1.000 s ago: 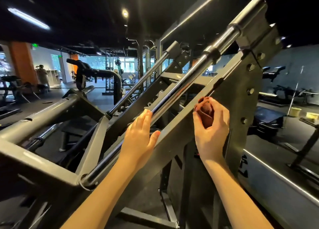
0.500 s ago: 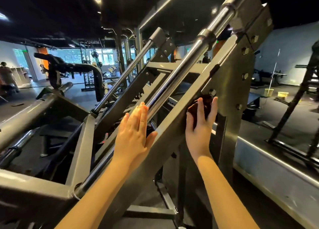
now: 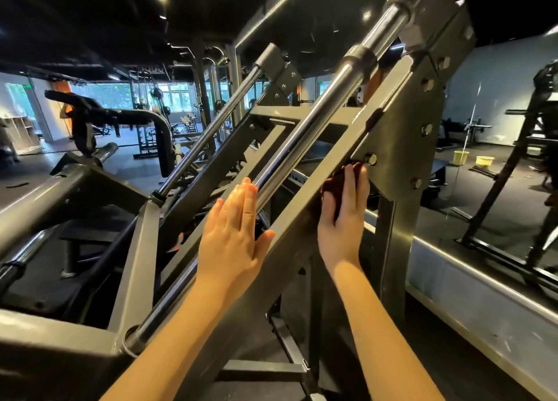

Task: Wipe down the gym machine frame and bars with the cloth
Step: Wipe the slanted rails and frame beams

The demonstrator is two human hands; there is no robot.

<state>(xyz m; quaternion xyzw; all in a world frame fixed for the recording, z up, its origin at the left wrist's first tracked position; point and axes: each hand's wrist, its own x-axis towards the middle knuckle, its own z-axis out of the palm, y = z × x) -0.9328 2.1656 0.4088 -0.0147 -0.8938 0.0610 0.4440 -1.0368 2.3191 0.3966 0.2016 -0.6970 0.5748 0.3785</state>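
A grey slanted frame beam (image 3: 290, 234) of the gym machine rises from lower left to upper right, with a chrome bar (image 3: 305, 137) running along it. My right hand (image 3: 344, 219) presses a dark red cloth (image 3: 332, 186) against the beam's side, just below a bolted plate (image 3: 422, 122); its fingers lie straight over the cloth, which is mostly hidden. My left hand (image 3: 232, 234) rests flat on the chrome bar with straight fingers, its thumb against the beam.
A second chrome bar (image 3: 211, 134) and more grey frame members (image 3: 60, 195) stand to the left. A low mirrored ledge (image 3: 483, 286) runs along the right. Two yellow buckets (image 3: 461, 156) sit on the floor far right. Other machines stand further back.
The right hand with the cloth has slid up along the beam toward the bolted plate. The left hand stays on the chrome bar. The view has moved closer and turned right.
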